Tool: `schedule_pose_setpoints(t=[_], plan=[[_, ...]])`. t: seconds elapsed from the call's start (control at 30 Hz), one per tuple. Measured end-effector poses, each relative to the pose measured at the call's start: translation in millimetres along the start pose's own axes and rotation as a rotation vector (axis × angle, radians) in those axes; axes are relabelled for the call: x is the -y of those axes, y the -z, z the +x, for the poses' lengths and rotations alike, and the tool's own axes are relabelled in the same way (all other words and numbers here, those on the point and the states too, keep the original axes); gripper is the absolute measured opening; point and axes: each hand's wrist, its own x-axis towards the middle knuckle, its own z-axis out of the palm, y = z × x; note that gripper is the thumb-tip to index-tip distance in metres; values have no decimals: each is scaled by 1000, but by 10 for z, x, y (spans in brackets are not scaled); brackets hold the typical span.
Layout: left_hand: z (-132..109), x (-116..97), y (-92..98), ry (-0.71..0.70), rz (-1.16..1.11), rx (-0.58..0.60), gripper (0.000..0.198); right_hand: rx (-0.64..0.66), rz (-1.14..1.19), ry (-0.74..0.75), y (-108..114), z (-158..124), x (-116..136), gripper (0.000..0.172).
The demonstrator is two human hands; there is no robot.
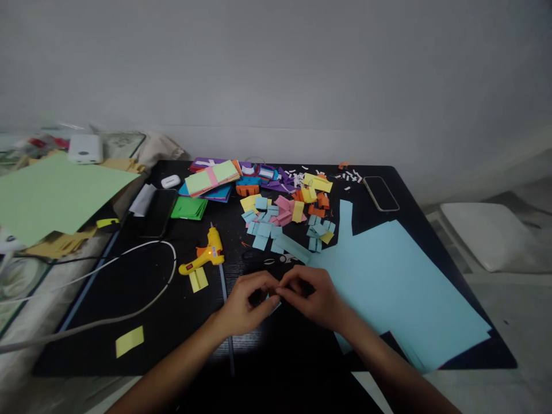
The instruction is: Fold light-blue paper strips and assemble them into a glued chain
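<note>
My left hand (246, 305) and my right hand (311, 298) meet over the black table (142, 299), near its front edge. Both pinch a small light-blue paper piece (273, 300) between their fingertips; most of it is hidden by the fingers. Just behind the hands lie black scissors (271, 260). A large light-blue paper sheet (401, 287) spreads to the right of my right hand. A yellow glue gun (206, 257) with a lit lamp rests left of my left hand.
Several small folded paper pieces (284, 221) in blue, pink, yellow and orange lie mid-table. Coloured paper stacks (211, 179) sit at the back. A phone (380, 193) lies back right, a white cable (142, 276) curves left, a green sheet (52, 192) lies far left.
</note>
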Motion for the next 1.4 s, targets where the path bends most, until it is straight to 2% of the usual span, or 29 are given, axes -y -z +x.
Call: schedule_pose_setpoints(t=[0.2,0.4,0.6,0.77,0.93,1.1,1.27,1.4], plan=[[14,58,-30,92,63,2,14,41,-146,22,121,-15,-84,7],[19,76,-28,183,32,116,16,170,-228,-7,228,-31,-98,10],[20,109,-63,139,125,93,16,173,-266,24,222,-25,-65,11],[-21,121,-83,60,181,180,10,221,-272,33,235,-11,-57,12],[-23,121,-79,13,197,49,9,212,-308,11,262,-3,-68,11],[-16,113,-50,55,158,43,8,216,-328,24,251,0,-72,11],[-18,103,-18,136,96,88,11,233,-320,20,250,3,-71,11],[-2,61,16,172,71,201,14,283,-345,2,256,20,-45,20]])
